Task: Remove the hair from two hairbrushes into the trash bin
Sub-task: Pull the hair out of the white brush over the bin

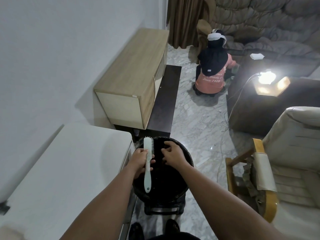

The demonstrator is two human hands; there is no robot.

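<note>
A white hairbrush (pixel 148 153) is held upright over the black trash bin (pixel 187 156), bristles facing right. My left hand (pixel 140 161) grips it around the neck, with the handle hanging down below my fist. My right hand (pixel 171 155) hovers just right of the bristles above the bin's dark inside, fingers curled and pinched together. Whether it holds hair I cannot tell against the black liner. A second brush is not in view.
A white counter (pixel 60 170) lies left of the bin. Behind stand a wooden cabinet (pixel 135 70) and a dark low bench (pixel 166 101). A cream armchair (pixel 280 163) is right. A person (pixel 211 66) crouches on the marble floor by a lit lamp (pixel 266 78).
</note>
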